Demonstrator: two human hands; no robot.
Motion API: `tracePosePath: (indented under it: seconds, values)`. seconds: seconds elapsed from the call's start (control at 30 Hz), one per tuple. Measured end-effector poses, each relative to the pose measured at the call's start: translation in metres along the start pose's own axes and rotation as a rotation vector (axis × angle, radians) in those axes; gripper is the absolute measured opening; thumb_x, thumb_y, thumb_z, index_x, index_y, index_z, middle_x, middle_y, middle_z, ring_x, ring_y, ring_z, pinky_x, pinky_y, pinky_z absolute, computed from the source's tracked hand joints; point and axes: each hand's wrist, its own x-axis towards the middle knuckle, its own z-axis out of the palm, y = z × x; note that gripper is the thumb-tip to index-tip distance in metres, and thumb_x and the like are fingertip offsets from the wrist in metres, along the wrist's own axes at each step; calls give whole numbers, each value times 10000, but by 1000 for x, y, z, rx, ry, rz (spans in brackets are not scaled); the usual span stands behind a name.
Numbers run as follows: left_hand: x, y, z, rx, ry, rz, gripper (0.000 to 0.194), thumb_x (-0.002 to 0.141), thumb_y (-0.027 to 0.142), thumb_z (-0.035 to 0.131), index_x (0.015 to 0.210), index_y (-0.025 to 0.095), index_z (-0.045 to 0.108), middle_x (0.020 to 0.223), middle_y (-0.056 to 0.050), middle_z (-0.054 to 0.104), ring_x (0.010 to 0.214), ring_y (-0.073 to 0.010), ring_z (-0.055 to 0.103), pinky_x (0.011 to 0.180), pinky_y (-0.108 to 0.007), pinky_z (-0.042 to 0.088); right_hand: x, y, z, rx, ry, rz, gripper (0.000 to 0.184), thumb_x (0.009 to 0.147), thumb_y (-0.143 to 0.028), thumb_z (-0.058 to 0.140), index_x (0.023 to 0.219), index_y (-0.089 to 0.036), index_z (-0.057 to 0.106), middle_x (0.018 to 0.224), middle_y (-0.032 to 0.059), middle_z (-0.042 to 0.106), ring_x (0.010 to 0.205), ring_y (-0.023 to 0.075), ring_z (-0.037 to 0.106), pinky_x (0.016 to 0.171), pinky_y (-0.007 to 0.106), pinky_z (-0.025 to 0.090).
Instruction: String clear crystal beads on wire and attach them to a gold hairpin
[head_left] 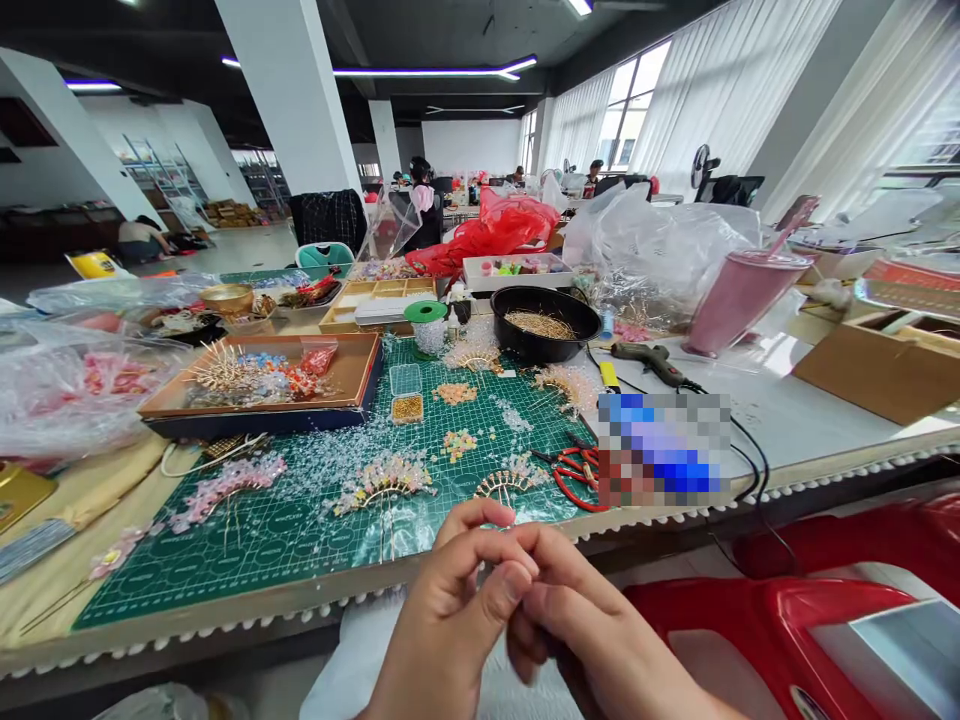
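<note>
My left hand (450,610) and my right hand (592,630) meet just below the table's front edge, fingertips pinched together. Whatever sits between the fingers is too small to make out. Right above them on the green cutting mat (285,540) lie a gold fan-shaped hair comb (504,486), a beaded hair comb (384,478) and a pink flower hairpin (225,490). Red-handled pliers (574,470) rest at the mat's right edge. Loose clear beads are scattered over the mat.
A black bowl of gold pins (544,322), a glue gun (651,362) with black cable, a pink drink cup (739,298), a wooden tray of parts (262,385) and plastic bags crowd the table. A red chair (810,620) stands at right. People work at far tables.
</note>
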Motion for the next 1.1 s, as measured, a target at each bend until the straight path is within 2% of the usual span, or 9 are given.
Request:
tracePosePath:
  seconds: [0.07,0.17,0.33,0.5,0.57,0.63,0.7,0.9,1.1]
  values:
    - [-1,2,-2,25,44,39,249,799,464,786,727,226,769,1084,-83,570,1208,-279,475,975,-338,444,-2,8,-4,70,-5,49,426,870,-624,646,858,-226,494,584,-112,329,465,63,233,447,188,235]
    - [-3,6,-4,40,94,66,197,819,398,769,718,230,765,1036,-74,580,1202,-262,470,948,-301,440,-9,17,-11,118,-23,103,517,829,-674,697,796,-237,423,569,-126,284,456,55,146,417,194,147]
    - [-6,6,-11,95,83,85,223,802,410,783,694,219,744,1040,-71,577,1090,-247,510,941,-315,449,-21,18,-24,93,-69,180,504,839,-620,741,761,-215,452,561,-120,330,469,51,190,437,197,154]
    - [-6,-6,-13,163,-78,80,263,839,454,747,726,216,738,1045,-78,584,1075,-249,536,979,-356,440,-23,13,-23,90,-112,202,477,780,-580,818,884,-170,598,663,-16,601,626,108,536,613,223,394]
    - [-7,-9,-11,160,-109,79,239,859,431,733,753,216,738,1049,-72,587,1056,-234,554,993,-360,431,-22,14,-19,167,-65,227,454,790,-550,814,938,-180,595,677,-37,562,585,86,484,564,205,371]
    - [-8,-9,-9,142,-95,79,196,873,384,723,775,215,734,1036,-66,595,1057,-223,560,990,-348,430,-21,16,-14,263,-12,270,410,807,-511,805,896,-200,553,629,-83,430,501,52,301,460,174,231]
    - [-8,-9,-9,129,-70,78,159,876,332,717,775,209,728,1016,-62,607,1063,-215,562,984,-334,431,-21,19,-11,345,23,312,402,823,-474,804,832,-211,501,611,-98,339,502,57,185,434,175,137]
    - [-6,-11,-17,128,-59,84,118,878,302,727,818,203,751,1024,-58,653,1017,-195,612,992,-340,454,-18,24,-9,477,73,373,415,827,-457,815,767,-211,487,594,-100,280,508,68,120,419,171,109]
    - [-7,-12,-25,294,-111,232,182,964,289,636,1109,279,745,1194,-41,668,1170,-184,608,1029,-320,468,-20,22,-16,521,101,344,404,821,-448,818,728,-206,508,586,-96,263,518,79,117,429,186,122]
